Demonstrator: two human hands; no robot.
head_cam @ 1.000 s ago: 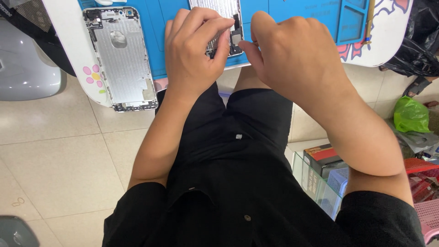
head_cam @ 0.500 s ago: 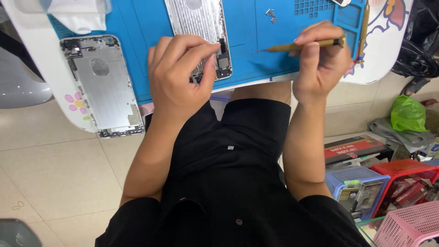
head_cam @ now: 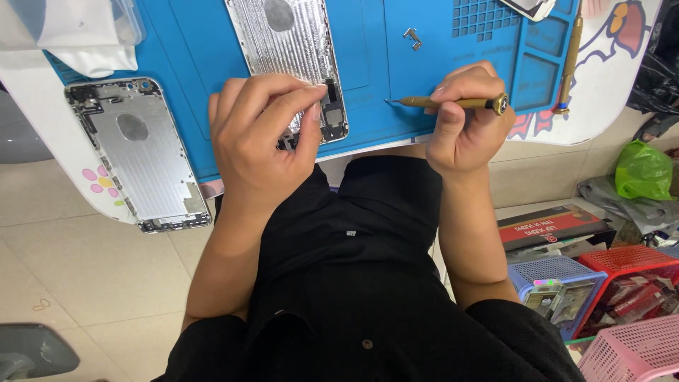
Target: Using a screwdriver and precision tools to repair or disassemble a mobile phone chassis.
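My left hand (head_cam: pixel 258 134) rests on the near end of a silver phone housing (head_cam: pixel 286 46) that lies on a blue work mat (head_cam: pixel 368 49), fingers pinching its lower edge. My right hand (head_cam: pixel 463 124) holds a gold precision screwdriver (head_cam: pixel 453 103) level, its tip pointing left over the mat. A small metal bracket (head_cam: pixel 412 37) lies on the mat beyond the screwdriver tip. A second silver phone housing (head_cam: pixel 141 155) lies at the left, partly off the mat on the white table edge.
Another gold tool (head_cam: pixel 569 60) lies along the mat's right side. A white cloth (head_cam: pixel 81 35) sits at the far left. On the floor to the right are a green bag (head_cam: pixel 642 171), a flat box (head_cam: pixel 548 225), and blue (head_cam: pixel 559 272), red (head_cam: pixel 633 262) and pink (head_cam: pixel 629 354) baskets.
My right hand has pulled away from the housing to the right with the screwdriver, then turned it level with its tip pointing left. My left hand has stayed on the housing's near end.
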